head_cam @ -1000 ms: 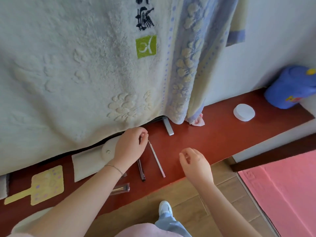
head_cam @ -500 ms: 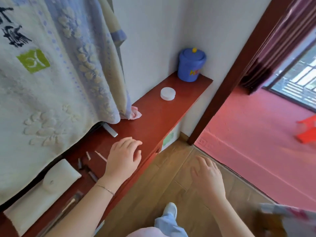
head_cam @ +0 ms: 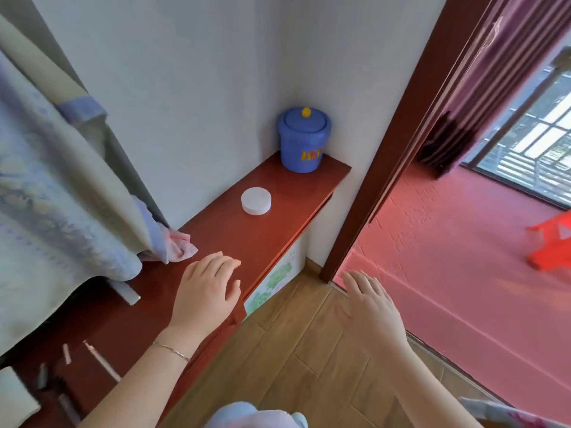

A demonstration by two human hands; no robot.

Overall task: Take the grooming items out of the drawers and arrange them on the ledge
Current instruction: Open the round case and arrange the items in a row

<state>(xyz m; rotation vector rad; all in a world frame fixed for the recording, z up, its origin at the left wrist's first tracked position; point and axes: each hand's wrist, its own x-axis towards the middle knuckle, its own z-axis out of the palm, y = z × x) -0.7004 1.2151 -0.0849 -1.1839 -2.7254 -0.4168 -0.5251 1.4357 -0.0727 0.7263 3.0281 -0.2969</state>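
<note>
Hovering both empty, spread hands, left over the ledge, right beside; I'd reach low for the drawer front

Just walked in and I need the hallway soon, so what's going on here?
A person is laying grooming items out on a red ledge. Both hands are empty: the left hand hovers open over the ledge, the right hand hangs open above the wood floor. A few slim sticks lie at the near end; a white round container and a blue lidded pot sit farther along.
</note>
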